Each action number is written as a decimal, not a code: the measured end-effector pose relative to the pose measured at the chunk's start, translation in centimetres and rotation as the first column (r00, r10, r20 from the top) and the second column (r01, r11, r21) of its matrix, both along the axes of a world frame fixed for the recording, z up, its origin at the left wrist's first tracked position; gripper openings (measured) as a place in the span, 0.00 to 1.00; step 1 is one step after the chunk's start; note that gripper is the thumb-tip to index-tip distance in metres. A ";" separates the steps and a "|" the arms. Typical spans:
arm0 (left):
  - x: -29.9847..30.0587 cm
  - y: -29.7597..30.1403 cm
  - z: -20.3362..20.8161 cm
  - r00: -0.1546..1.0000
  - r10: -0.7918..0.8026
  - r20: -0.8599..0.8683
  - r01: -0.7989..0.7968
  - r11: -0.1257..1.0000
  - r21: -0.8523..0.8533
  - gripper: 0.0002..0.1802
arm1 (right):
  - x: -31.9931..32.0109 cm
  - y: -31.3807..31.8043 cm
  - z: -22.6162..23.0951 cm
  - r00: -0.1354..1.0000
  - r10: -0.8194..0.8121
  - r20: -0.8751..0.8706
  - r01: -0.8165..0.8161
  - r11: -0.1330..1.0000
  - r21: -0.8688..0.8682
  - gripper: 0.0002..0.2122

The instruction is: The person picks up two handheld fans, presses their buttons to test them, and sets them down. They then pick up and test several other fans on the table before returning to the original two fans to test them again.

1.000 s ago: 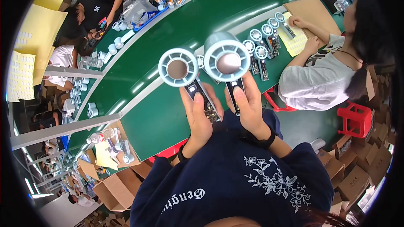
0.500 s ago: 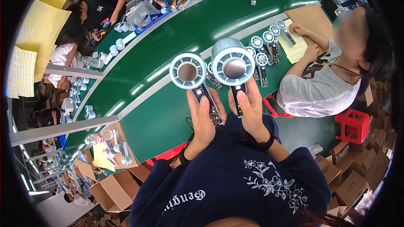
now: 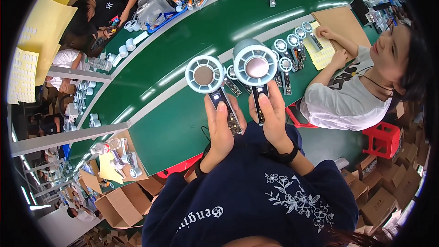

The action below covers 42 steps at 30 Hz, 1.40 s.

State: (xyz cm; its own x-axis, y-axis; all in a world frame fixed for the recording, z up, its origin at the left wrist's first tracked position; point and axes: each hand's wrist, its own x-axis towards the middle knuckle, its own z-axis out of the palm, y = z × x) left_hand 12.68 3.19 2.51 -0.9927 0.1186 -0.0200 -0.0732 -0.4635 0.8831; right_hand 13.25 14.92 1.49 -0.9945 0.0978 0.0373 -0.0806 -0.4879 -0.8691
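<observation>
My left hand (image 3: 222, 130) is closed round the bare handle of a handheld fan (image 3: 204, 74), thumb pressed on its exposed circuit board. A second handheld fan (image 3: 254, 65) stands upright in my right hand (image 3: 274, 121), held the same way. Both fans have pale blue round heads with spoked rims and shiny discs in the middle. Side by side, they are held over the near edge of the green table, their heads close together. Behind them, several similar fans (image 3: 280, 45) lie in rows on the table, partly hidden by the one at the right.
A co-worker in a white shirt (image 3: 338, 105) sits at the right, hands by a yellow label sheet (image 3: 325, 56) and a brown board (image 3: 340, 25). A green conveyor (image 3: 206, 27) curves across. Red stool (image 3: 382, 139) and cardboard boxes (image 3: 123, 206) stand around; a bottle (image 3: 107, 147) is at the left.
Both fans tilt slightly differently, while my grip on each stays the same. The co-worker at the right has lifted and turned their head. The view has shifted slightly.
</observation>
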 end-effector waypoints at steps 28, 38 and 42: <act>-10.2 4.9 -4.3 0.951 -0.294 0.092 0.302 0.949 -0.093 0.23 | -4.7 8.3 -5.4 0.891 -0.008 0.453 0.086 0.985 -0.152 0.09; -27.1 15.8 -17.9 0.828 -0.540 0.149 0.417 0.416 -0.808 0.20 | -8.7 24.9 -22.2 0.682 -0.615 0.395 0.397 0.765 0.507 0.18; -29.5 17.7 -21.8 0.733 -0.680 0.015 0.185 0.178 -0.966 0.23 | -9.0 26.1 -23.8 0.657 -0.694 0.296 0.109 0.476 0.873 0.18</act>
State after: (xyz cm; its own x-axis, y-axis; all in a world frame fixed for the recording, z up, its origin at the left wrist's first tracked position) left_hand -16.80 20.92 -19.29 -0.7193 0.6815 -0.1347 0.4381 0.5956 0.6733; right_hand 4.25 40.99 -22.32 -0.6703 0.7161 -0.1947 0.5423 0.2936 -0.7872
